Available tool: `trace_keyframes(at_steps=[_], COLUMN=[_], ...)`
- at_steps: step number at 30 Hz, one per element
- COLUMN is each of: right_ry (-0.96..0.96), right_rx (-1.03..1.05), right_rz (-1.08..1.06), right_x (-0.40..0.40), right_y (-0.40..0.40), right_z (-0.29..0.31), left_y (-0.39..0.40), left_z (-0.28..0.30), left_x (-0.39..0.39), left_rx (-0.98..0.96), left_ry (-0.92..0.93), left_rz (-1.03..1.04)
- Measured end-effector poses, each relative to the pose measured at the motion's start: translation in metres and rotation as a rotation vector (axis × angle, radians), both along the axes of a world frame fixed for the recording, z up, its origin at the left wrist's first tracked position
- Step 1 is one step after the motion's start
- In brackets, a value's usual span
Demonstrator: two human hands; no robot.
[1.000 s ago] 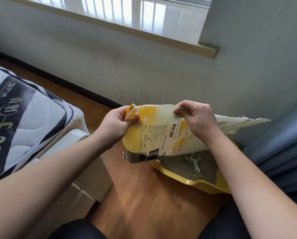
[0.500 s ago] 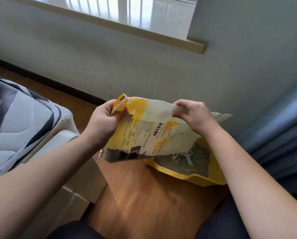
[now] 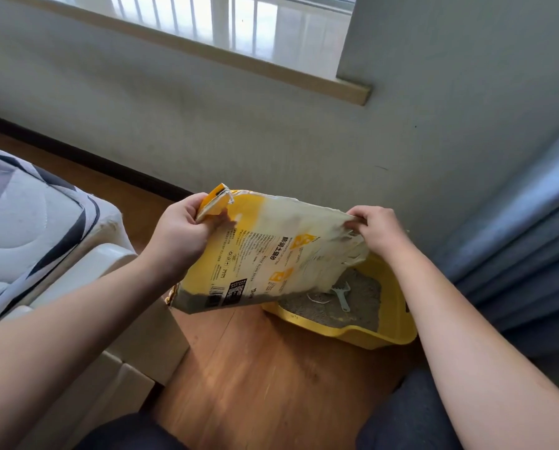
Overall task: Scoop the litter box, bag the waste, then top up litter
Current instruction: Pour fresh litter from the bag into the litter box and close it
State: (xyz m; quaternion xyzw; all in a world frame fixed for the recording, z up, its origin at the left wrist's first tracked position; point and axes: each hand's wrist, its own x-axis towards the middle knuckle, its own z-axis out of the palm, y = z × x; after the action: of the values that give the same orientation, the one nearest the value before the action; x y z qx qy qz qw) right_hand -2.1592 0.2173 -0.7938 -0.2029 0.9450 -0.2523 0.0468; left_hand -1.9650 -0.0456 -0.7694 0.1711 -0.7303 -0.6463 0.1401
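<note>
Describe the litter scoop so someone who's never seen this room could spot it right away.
Look below the window, where a yellow litter box sits on the wood floor by the wall. Inside it, on the grey litter, lies the scoop: small, pale, plastic, the only tool there, just beyond the litter bag.

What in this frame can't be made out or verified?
- Head view: the far-left part of the litter box is hidden behind the litter bag.
- Whether litter is pouring: the bag's lower end blocks it.
- Bag's small print: too small.
- Left hand and right hand fingertips: tucked behind the bag's edge.
- Scoop: top covered.
</note>
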Motion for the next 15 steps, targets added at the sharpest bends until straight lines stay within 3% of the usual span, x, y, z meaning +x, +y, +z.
trace_keyframes(at_steps=[15], right_ry=[0.008], right_rx=[-0.005], right_rz=[-0.025], right_x=[0.0037], right_y=[-0.0052], right_z=[0.0022], left_y=[-0.0021], left_z=[0.0009], left_x=[0.0005], left_rx=[-0.071], left_ry=[0.001], left_rz=[0.026])
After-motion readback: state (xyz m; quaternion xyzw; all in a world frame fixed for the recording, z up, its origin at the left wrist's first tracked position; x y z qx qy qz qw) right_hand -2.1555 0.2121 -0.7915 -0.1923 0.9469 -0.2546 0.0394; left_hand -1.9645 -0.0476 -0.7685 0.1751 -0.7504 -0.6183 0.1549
